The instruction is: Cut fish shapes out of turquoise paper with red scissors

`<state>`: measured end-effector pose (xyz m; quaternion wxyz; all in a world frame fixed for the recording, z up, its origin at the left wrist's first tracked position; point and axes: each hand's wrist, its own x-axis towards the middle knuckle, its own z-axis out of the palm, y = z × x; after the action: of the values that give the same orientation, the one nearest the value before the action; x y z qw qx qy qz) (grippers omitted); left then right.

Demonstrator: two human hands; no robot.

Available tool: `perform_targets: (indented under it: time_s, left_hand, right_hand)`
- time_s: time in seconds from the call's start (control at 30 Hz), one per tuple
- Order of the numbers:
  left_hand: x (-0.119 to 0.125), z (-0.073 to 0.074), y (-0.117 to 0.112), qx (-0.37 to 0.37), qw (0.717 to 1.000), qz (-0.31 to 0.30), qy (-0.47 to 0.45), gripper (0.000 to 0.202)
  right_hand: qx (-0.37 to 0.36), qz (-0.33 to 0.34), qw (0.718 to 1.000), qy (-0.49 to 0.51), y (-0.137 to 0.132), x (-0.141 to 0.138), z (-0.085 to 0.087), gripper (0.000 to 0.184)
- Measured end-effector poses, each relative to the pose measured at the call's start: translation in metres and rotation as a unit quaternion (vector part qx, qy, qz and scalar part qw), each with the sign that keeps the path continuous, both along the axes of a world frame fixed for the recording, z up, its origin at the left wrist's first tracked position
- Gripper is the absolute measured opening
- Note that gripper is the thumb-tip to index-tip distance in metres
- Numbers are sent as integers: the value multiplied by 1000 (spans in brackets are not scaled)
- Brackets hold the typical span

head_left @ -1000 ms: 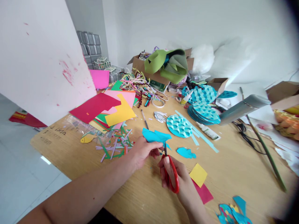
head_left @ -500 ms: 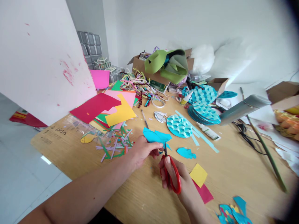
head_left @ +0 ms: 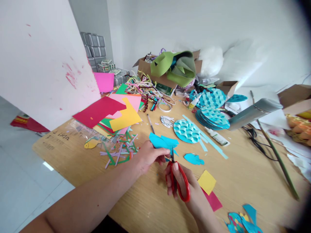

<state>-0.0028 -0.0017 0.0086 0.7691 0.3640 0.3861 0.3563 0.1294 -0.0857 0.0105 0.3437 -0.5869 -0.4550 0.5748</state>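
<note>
Left hand [head_left: 148, 159] pinches blue paper [head_left: 162, 141] above table [head_left: 141, 202] | right hand [head_left: 188, 183] grips red-handled scissors [head_left: 172, 176], blades [head_left: 172, 157] at paper's right end | left thumb [head_left: 163, 151] just beside blades: best keep it clear, turn paper into short, steady snips

there are one left hand [head_left: 148, 158], one right hand [head_left: 185, 179], one pair of red scissors [head_left: 186, 191], two small bottles [head_left: 217, 136], one grey cylinder [head_left: 255, 114], one small yellow square [head_left: 207, 182], one yellow fish cutout [head_left: 91, 143] and one white fish cutout [head_left: 166, 121].
</note>
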Motion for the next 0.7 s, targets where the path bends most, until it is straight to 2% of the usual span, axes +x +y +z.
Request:
perform_targets:
  time_s: [0.4,0.7]
  left_hand:
    - [0,-5,1,-2,1000,-4,-1,20]
    - [0,-1,-1,-17,1000,-18,-10,21]
  right_hand:
    - [-10,-10,1000,-11,0,1,-1,58]
    - [8,-5,1000,-14,0,1,-1,56]
